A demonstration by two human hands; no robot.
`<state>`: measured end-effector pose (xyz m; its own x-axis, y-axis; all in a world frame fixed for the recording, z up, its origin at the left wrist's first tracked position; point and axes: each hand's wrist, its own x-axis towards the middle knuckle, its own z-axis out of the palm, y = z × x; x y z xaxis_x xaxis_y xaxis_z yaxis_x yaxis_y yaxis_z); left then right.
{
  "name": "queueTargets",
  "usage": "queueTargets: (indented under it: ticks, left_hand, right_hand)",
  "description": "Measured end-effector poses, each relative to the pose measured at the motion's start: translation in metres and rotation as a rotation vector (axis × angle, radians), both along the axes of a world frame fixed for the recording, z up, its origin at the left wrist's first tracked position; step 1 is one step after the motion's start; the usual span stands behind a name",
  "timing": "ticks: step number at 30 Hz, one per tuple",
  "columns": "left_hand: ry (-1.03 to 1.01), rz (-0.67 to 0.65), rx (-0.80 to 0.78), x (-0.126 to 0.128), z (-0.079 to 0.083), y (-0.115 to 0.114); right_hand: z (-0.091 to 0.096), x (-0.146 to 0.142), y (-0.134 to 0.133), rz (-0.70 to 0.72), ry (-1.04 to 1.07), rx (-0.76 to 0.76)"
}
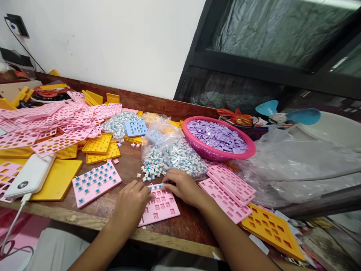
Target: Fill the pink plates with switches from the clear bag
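Note:
A pink keypad plate [160, 206] with rows of square holes lies in front of me near the table edge. Blue-and-white key switches [159, 186] sit along its far row. My left hand [132, 199] grips the plate at its left side, fingers curled and thumb over the holes. At the far right corner, my right hand [182, 186] has its fingers bent together over the row of switches; what is between the fingertips is hidden. Just beyond both hands, loose key switches [153, 163] spill from a clear plastic bag [186, 158]. Left of me lies another pink plate [97, 182] holding several switches.
A pink basket [194, 148] of purple pieces stands behind the bag. Stacked pink plates [225, 194] and a yellow plate [275, 229] lie right. At left are a white power bank [32, 175] with cable, yellow plates [97, 144] and piled pink plates [56, 116].

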<state>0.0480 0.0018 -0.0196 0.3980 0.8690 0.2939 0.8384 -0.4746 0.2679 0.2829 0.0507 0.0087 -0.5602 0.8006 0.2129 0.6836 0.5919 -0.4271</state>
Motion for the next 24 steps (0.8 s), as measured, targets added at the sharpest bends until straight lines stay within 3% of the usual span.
queueTargets:
  ticks: [6, 18, 21, 24]
  left_hand:
    - [-0.024, -0.093, -0.077, -0.006, 0.008, 0.001]
    - [0.130, -0.061, -0.047, 0.002, 0.018, -0.003]
    - [0.099, -0.060, -0.062, 0.000, 0.018, -0.004]
    - [0.024, -0.058, -0.064, -0.005, 0.018, -0.002]
  right_hand:
    - [-0.005, 0.004, 0.006, 0.012, -0.022, -0.021]
    - [0.000, 0.004, 0.003, 0.033, -0.112, 0.006]
    - [0.005, 0.008, 0.001, 0.082, -0.104, -0.037]
    - [0.008, 0.007, -0.002, 0.074, -0.174, 0.015]
